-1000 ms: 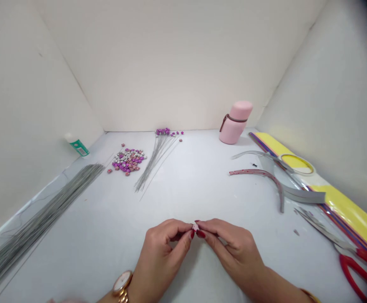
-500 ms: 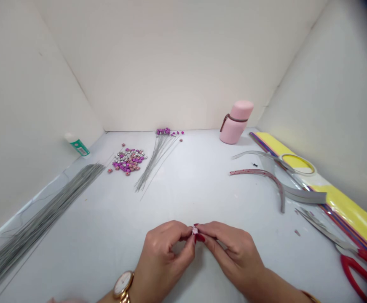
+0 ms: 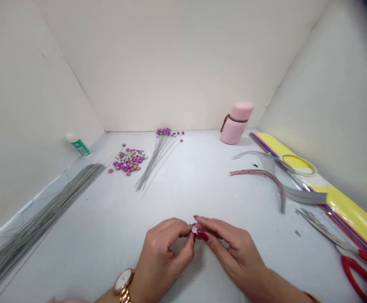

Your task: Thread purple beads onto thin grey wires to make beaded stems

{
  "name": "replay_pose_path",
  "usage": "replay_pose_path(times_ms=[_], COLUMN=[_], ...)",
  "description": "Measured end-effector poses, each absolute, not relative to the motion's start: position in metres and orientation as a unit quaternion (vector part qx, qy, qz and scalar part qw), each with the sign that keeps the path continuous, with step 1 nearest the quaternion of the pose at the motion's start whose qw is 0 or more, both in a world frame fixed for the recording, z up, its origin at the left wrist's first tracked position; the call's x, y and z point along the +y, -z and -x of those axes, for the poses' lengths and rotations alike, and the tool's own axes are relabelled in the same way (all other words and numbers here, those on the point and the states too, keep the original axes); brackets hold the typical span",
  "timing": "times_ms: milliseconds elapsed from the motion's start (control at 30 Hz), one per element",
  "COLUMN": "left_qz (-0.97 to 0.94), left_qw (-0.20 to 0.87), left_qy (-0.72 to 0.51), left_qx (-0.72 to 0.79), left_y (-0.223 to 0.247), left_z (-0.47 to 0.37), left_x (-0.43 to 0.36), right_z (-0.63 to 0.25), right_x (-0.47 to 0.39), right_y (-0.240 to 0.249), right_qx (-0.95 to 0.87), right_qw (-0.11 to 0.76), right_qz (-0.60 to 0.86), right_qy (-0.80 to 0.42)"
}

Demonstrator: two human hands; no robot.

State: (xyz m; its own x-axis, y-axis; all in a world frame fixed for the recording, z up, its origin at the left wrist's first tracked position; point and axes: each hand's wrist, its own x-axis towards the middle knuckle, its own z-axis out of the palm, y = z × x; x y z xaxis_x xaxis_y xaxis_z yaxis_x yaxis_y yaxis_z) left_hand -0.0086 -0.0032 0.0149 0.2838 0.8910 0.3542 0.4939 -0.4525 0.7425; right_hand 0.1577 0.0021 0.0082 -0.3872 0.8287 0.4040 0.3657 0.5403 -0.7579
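A small pale-pink folded paper star (image 3: 195, 229) is pinched between the thumb and index finger of my left hand (image 3: 169, 244), low in the middle of the view. My right hand (image 3: 235, 246) is just to the right, its index finger lifted and apart from the thumb. The right thumb tip is close beside the star; whether it touches I cannot tell. Beyond my hands, to the left, lies a pile of purple, pink and silver paper stars (image 3: 129, 161). Beside it is a bundle of thin wires tipped with purple stars (image 3: 159, 153).
Long grey wires (image 3: 47, 214) lie along the left wall near a white-and-green tube (image 3: 80, 147). A pink flask (image 3: 234, 123) stands at the back right. On the right are curved paper strips (image 3: 265, 173), a tape roll (image 3: 312, 168), yellow packaging (image 3: 350, 208) and red-handled scissors (image 3: 349, 265).
My right index finger has lifted away from the star and parted from the thumb. The star shows more of its points in my left fingers, which have barely moved.
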Motion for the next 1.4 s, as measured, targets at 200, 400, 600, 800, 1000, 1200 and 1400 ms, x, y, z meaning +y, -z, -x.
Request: replay_pose_path(times_ms=[200, 400, 600, 800, 1000, 1200, 1400], left_qz=[-0.746, -0.743, -0.766, -0.795, -0.781, -0.768, -0.756], left_qw=[0.298, 0.292, 0.234, 0.215, 0.294, 0.327, 0.31], left_qy=[-0.392, -0.398, -0.384, -0.37, -0.349, -0.362, -0.373], left_qx=[0.448, 0.452, 0.46, 0.43, 0.427, 0.415, 0.439], left_y=[-0.0123, -0.0106, -0.0106, -0.0118, -0.0138, -0.015, -0.0108], left_z=[0.0115, 0.0104, 0.0086, 0.0103, 0.0142, 0.0158, 0.0148], left_x=[-0.0032, -0.0052, -0.006, -0.0058, 0.0011, 0.0015, -0.0001], right_z=[-0.1581, -0.1588, -0.1579, -0.1582, -0.1566, -0.1591, -0.1598], right_x=[0.0049, 0.0019, 0.0016, -0.0033, 0.0004, 0.0046, 0.005], right_y=[-0.0093, -0.0068, -0.0058, -0.0066, -0.0056, -0.0063, -0.0062], right_qx=[-0.785, -0.79, -0.808, -0.827, -0.808, -0.785, -0.779], right_qw=[0.403, 0.403, 0.393, 0.39, 0.385, 0.384, 0.383], right_qz=[0.377, 0.394, 0.38, 0.368, 0.378, 0.378, 0.402], right_qy=[-0.282, -0.243, -0.22, -0.168, -0.238, -0.304, -0.29])
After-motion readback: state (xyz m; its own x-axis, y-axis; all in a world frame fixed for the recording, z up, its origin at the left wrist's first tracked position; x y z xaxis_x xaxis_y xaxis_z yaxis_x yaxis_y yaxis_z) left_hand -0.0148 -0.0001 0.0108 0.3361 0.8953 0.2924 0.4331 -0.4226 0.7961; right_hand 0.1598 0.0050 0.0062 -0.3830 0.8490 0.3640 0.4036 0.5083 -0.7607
